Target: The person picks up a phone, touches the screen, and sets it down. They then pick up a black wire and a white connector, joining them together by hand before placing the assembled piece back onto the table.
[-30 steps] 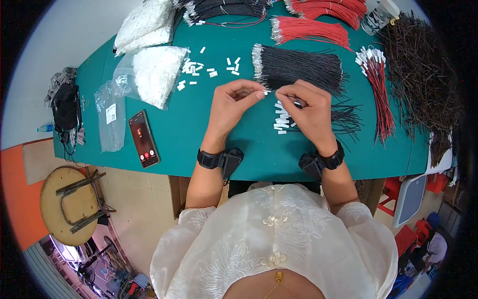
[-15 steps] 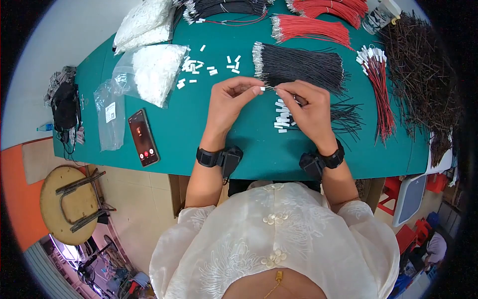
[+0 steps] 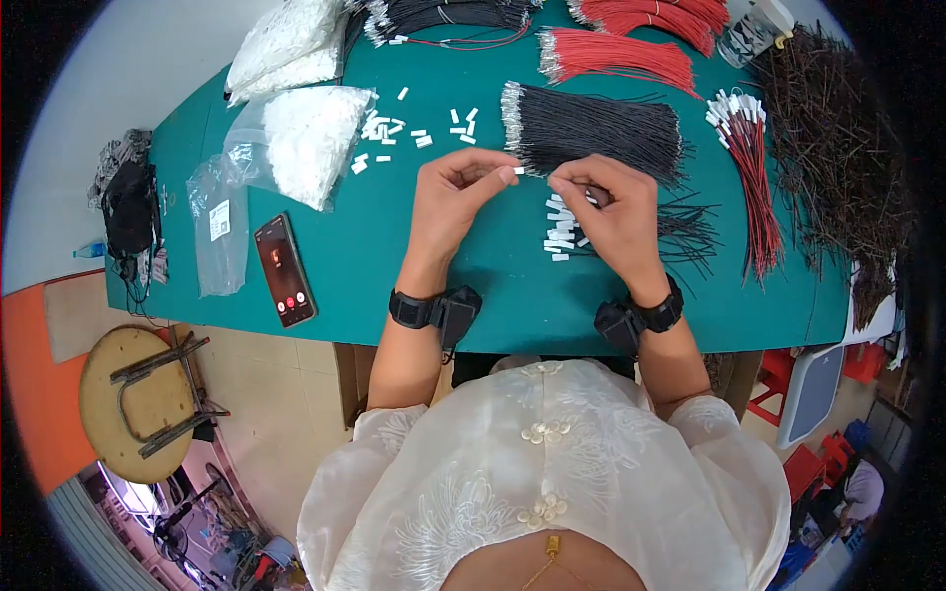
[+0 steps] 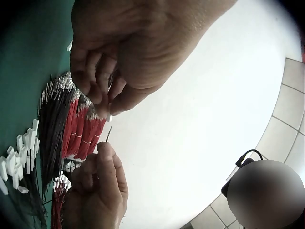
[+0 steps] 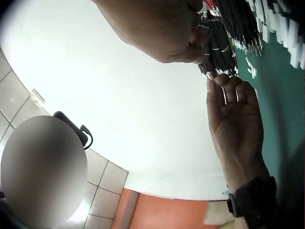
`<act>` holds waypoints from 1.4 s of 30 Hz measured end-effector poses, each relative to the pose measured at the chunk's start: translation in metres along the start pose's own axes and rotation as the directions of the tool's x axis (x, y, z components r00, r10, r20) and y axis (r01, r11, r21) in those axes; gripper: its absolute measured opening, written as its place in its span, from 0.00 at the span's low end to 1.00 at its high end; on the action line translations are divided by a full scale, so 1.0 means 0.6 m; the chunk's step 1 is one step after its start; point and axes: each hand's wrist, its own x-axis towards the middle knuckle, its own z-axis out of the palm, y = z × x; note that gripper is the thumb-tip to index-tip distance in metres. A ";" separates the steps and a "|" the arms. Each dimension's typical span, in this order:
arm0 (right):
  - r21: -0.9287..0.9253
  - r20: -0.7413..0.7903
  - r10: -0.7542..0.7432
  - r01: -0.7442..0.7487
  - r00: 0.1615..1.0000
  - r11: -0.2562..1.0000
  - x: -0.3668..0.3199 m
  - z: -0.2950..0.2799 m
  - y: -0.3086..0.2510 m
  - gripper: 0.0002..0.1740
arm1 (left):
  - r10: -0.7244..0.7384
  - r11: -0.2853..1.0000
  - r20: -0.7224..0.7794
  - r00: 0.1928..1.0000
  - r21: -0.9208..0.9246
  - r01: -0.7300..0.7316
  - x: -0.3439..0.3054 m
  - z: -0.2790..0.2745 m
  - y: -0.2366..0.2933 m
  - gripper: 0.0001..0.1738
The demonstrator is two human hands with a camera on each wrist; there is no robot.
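Note:
Thumb and index finger of my left hand [image 3: 451, 205] pinch a small white connector [image 3: 519, 170]. Facing it, my right hand [image 3: 616, 212] pinches a thin wire, whose bare tip [image 4: 109, 133] sticks up from the fingertips in the left wrist view. A small gap separates tip and connector there. Behind the hands lies a bundle of black wires [image 3: 601, 133] with metal ends. Under my right hand, black wires with white connectors [image 3: 560, 234] lie on the green table [image 3: 522, 295].
Loose white connectors [image 3: 379, 128] and a clear bag of connectors [image 3: 310, 143] lie to the left, near a phone [image 3: 286, 271]. Red wires [image 3: 621, 61] lie at the back, a red bundle with white ends [image 3: 754, 187] at the right, beside a dark tangled heap [image 3: 838, 148].
Both hands have shifted slightly. The white connector at my left fingertips sits a little higher than a second ago, and my right fingertips are slightly farther from it.

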 end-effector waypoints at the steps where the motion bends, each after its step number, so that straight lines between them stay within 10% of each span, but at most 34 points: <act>1: -0.012 0.005 0.007 -0.007 1.000 1.000 0.000 -0.002 -0.002 0.04 | -0.004 1.000 0.001 1.000 0.004 0.004 0.000 0.000 0.000 0.09; 42: -0.013 0.028 0.018 -0.017 0.999 1.000 -0.006 0.005 -0.005 0.03 | 0.003 0.994 0.095 0.996 0.110 -0.013 -0.002 0.002 -0.002 0.07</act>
